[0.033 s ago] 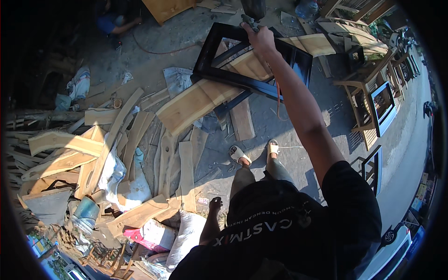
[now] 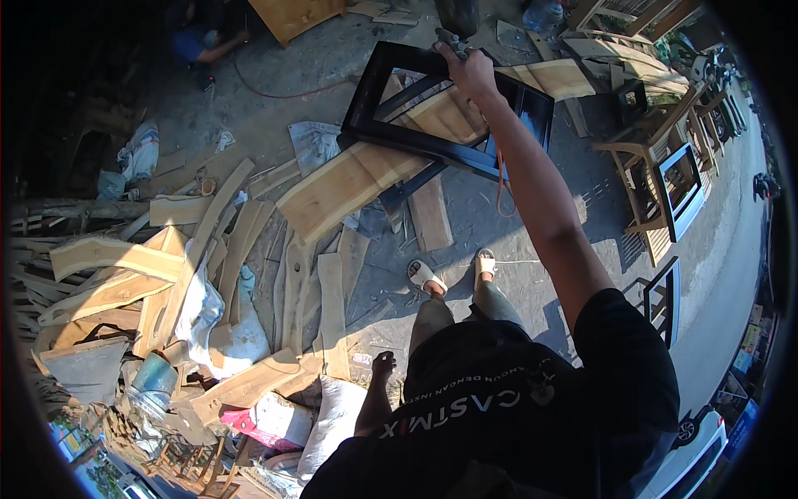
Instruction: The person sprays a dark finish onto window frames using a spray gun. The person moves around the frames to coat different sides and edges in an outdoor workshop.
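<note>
My right hand (image 2: 474, 76) reaches far out, closed around a small metal spray gun (image 2: 452, 40). A thin reddish hose (image 2: 504, 198) hangs beside that forearm. Directly under the hand is a glossy black wooden frame (image 2: 359, 104) with open panels, lying across a long pale plank (image 2: 337, 190). The hand hides part of the frame's far rail. Close to my body on the left, my left hand (image 2: 384, 363) hangs low with curled fingers; whether anything is in them cannot be made out.
Loose boards (image 2: 120, 258) and sacks (image 2: 332, 420) pile up on the left. Wooden chairs (image 2: 632, 179) and a black frame (image 2: 680, 190) stand right, beside a road with a white car (image 2: 694, 453). Another person (image 2: 199, 50) crouches at the far left near a wooden cabinet (image 2: 295, 17).
My right hand and the spray gun have shifted slightly to the right over the frame. The white car at the lower right has moved a little. My left hand stays put.
</note>
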The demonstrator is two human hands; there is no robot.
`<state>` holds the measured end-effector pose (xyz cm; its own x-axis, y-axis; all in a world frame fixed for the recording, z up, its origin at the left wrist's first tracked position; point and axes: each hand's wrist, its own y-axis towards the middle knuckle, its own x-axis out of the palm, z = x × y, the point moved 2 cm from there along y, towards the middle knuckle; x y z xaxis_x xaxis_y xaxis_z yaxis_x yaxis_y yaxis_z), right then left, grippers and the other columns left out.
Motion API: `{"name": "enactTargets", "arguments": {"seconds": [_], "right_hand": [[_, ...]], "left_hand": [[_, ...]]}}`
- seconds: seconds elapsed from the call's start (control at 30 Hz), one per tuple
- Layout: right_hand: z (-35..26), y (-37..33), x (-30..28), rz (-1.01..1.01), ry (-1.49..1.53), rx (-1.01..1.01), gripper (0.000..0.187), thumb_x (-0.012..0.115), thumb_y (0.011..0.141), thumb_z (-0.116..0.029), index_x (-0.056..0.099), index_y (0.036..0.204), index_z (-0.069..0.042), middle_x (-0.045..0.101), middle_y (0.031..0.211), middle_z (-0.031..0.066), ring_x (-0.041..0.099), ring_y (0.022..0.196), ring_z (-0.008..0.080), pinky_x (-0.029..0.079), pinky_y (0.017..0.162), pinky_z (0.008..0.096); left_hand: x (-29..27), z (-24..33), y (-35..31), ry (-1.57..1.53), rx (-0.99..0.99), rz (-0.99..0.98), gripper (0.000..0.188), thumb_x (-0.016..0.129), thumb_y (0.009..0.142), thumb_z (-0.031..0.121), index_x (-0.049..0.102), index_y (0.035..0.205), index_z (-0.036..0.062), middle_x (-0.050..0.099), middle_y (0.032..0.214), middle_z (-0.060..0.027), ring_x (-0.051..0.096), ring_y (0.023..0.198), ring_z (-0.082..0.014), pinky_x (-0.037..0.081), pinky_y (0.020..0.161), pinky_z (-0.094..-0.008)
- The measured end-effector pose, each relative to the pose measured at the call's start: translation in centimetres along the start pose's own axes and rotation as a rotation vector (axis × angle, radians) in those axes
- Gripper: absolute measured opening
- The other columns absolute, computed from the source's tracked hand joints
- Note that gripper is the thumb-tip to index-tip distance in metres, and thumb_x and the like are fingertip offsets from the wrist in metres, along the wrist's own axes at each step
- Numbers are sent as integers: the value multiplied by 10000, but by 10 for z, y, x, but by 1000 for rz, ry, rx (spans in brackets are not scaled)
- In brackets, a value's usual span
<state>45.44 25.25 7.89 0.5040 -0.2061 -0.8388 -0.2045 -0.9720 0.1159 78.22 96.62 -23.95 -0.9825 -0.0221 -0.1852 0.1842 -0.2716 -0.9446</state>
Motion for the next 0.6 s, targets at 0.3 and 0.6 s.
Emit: {"name": "enactTargets", "arguments": {"seconds": [0.3,0.6], "right_hand": [[92,-78,-124,129,137,66,696,594,873,-645,713,876,41,682,769,263,674,851,454,515,773,507],[202,-269,-211,151,498,629,544,610,930,-561,733,880,-34,652,679,43,496,563,96,396,517,303]], "left_hand": [[-23,37,16,130,43,-60,325,651,938,348,640,1177,128,731,905,-94,709,728,-183,465,488,-300],[-28,143,9,662,182,-251,428,578,959,355,556,1305,105,698,1071,-119,705,900,-244,518,664,-382]]}}
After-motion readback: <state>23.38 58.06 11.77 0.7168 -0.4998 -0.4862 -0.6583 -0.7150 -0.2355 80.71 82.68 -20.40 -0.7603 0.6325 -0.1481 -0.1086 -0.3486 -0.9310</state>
